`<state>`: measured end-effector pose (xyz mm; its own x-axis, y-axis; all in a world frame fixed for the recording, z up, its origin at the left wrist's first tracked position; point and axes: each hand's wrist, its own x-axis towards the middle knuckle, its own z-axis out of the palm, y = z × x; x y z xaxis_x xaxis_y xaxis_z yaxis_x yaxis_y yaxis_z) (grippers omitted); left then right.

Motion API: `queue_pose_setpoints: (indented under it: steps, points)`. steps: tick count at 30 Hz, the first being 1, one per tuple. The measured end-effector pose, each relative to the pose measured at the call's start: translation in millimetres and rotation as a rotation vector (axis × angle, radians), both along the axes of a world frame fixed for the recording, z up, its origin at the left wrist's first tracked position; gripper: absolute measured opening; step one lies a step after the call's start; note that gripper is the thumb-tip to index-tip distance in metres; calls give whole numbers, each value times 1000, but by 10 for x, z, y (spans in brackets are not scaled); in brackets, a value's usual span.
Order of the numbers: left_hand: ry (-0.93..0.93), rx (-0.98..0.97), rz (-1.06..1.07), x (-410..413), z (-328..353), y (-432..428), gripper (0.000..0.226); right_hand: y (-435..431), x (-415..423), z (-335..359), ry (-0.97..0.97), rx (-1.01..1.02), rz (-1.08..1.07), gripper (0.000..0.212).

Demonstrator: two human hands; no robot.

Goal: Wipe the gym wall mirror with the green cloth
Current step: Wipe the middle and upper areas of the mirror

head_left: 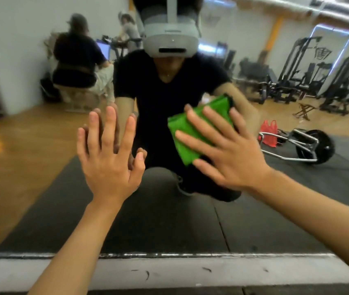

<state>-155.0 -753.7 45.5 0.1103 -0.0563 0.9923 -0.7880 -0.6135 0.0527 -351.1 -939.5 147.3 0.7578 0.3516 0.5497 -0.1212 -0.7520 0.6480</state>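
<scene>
Green cloth point(183, 150) on mirror point(31, 145), gym machines point(297, 77) reflected

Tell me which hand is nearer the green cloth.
Right. The right hand presses the green cloth flat against the mirror; the left hand rests open on it to the cloth's left, not touching the cloth.
</scene>
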Motion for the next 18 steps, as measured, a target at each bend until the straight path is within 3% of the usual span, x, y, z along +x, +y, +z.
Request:
queue_pose_setpoints:
  steps: [4, 7, 9, 14, 18]
  points:
    - [-11, -21, -29, 1, 2, -27, 62, 152, 255, 1015, -372, 79, -116, 61]
    - [-13, -31, -32, -2, 23, -43, 62, 235, 330, 503, -470, 151, -114, 64]
    - [-12, -34, -37, -17, 43, -45, 63, 242, 256, -295, -348, 157, -124, 63]
    - [-12, -12, -27, -16, 17, -16, 64, 135, -337, -2289, 201, 110, -272, 59]
    - [-20, -9, -18, -19, 34, -9, 66, -120, -771, -2742, 369, 52, -371, 59]
